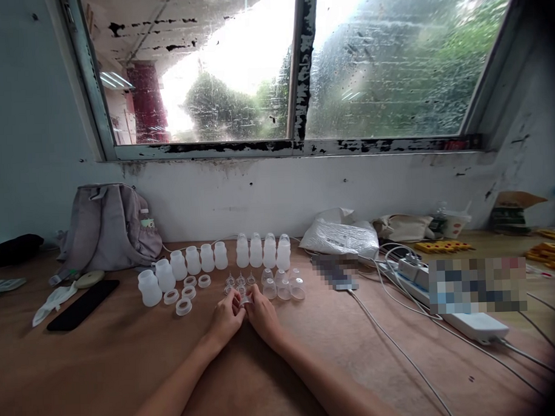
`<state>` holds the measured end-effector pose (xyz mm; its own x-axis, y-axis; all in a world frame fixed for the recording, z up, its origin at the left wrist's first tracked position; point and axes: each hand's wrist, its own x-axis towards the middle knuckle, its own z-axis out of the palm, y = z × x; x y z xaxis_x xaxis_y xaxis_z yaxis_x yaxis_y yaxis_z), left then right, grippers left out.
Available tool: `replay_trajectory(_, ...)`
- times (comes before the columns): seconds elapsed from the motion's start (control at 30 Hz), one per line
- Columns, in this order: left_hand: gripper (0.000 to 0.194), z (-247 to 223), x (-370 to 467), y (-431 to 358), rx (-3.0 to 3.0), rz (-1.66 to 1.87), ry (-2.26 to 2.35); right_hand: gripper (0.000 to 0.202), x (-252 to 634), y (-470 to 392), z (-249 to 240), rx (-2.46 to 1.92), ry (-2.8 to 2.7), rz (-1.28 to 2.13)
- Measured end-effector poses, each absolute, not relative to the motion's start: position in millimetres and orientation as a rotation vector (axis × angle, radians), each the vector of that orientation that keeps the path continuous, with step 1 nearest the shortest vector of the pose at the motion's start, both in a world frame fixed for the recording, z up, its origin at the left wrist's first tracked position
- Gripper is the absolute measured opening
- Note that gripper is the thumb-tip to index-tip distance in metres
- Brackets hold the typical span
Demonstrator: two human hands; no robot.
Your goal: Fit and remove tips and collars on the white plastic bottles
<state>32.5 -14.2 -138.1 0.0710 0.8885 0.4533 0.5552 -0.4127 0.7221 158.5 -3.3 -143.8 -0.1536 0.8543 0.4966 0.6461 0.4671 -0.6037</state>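
Fingers [236, 298] of left hand [226, 318], right hand [265, 313]: pinching translucent piece [246, 299] | frosted waisted bottles [179, 266] | pale round rings [183, 311]

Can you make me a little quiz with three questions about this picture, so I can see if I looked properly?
1. How many bottles with domed tops stand in the row beyond the hands?
2. True or false: the loose rings lie nearer the left hand than the right hand.
3. Which big grey thing sits at the picture's left: A a bucket, B a backpack, C a lamp?

Key: 1. Four. 2. True. 3. B.
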Motion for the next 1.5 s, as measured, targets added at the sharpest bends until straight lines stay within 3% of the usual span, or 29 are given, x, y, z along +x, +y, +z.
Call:
replay_trajectory(0.3, 0.018, -140.3, 18.5, 6.7, 1.464, 1.365, 1.240, 0.029, 154.6, -9.7, -132.8, -0.921, -1.727, 0.719)
replay_trajectory(0.57, 0.035, -130.8, 23.0, -5.4, 1.239, 1.191, 1.034, 0.015, 156.1, -3.4, -140.0, -1.028, -1.827, 0.479)
replay_trajectory(0.77, 0.037, -124.6, 21.6, -11.1, 1.466, 1.210, 1.143, 0.021, 152.2, -8.6, -143.3, -0.972, -2.038, 0.298)
replay_trajectory(1.1, 0.031, -119.7, 12.8, -9.5, 1.837, 1.238, 1.167, 0.008, 149.5, -19.5, -141.0, -0.889, -2.148, 0.203)
replay_trajectory(1.5, 0.036, -107.1, 0.3, 33.1, 2.079, 1.197, 1.505, 0.014, 162.9, -8.2, -141.3, -0.979, -2.003, 0.173)
